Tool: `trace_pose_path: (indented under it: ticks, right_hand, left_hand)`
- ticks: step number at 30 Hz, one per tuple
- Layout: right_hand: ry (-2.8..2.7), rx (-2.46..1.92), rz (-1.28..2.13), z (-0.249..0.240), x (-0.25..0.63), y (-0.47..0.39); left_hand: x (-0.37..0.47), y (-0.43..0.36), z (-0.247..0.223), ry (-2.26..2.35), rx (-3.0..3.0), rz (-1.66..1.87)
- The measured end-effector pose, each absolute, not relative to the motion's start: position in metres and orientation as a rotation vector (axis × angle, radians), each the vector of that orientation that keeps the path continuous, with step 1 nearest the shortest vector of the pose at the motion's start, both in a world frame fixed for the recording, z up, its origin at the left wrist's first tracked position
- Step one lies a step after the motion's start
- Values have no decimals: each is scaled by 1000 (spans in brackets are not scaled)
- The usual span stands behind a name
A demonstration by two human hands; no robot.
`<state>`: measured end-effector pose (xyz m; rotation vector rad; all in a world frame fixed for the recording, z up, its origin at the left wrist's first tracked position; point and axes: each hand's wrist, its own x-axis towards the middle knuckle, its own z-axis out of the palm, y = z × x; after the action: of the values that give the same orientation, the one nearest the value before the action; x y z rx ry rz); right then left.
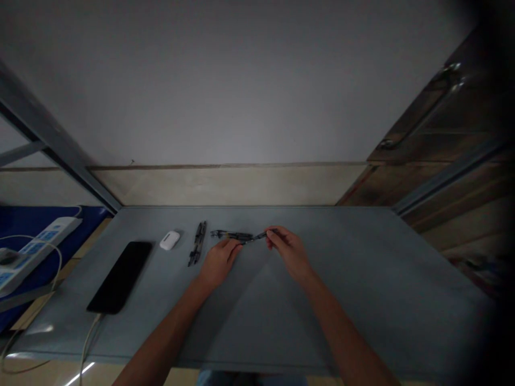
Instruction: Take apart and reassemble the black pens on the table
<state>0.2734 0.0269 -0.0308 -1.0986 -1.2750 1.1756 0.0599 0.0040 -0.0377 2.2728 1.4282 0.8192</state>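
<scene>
Between my two hands a dark pen (257,236) is held at a slant, just above the grey table. The fingertips of my left hand (220,260) pinch its left end, and my right hand (289,251) grips its right end. Right behind my left fingers lie several dark pens (227,234), side by side and partly covered by the hand. To the left, another bunch of dark pens (197,244) rests on the table, pointing away from me. Small details of the held pen are too dim to make out.
A white earbud case (169,240) and a black phone (120,277) with a white cable (89,333) lie on the left of the table (362,300). A white power strip (38,252) sits on a blue surface beyond the left edge. A pale wall (225,185) closes the back.
</scene>
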Motion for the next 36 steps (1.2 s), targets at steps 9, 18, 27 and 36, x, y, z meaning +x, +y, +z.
trace_pose_path:
  ticks: [9,18,27,36]
  right_hand:
    - [-1372,-1141,1129,-24,272,24]
    - [-1563,-1074,1317,-29,261,17]
    - [-1744,-1281,1101,-33,256,13]
    - [-1844,-1167,1058,-20,260,11]
  left_hand:
    - [61,3,-35,1415,2278,803]
    - [65,1,-37,1385,2341,765]
    - [64,0,-36,1331,2413,685]
    - [66,-1,-31,1321,2439,674]
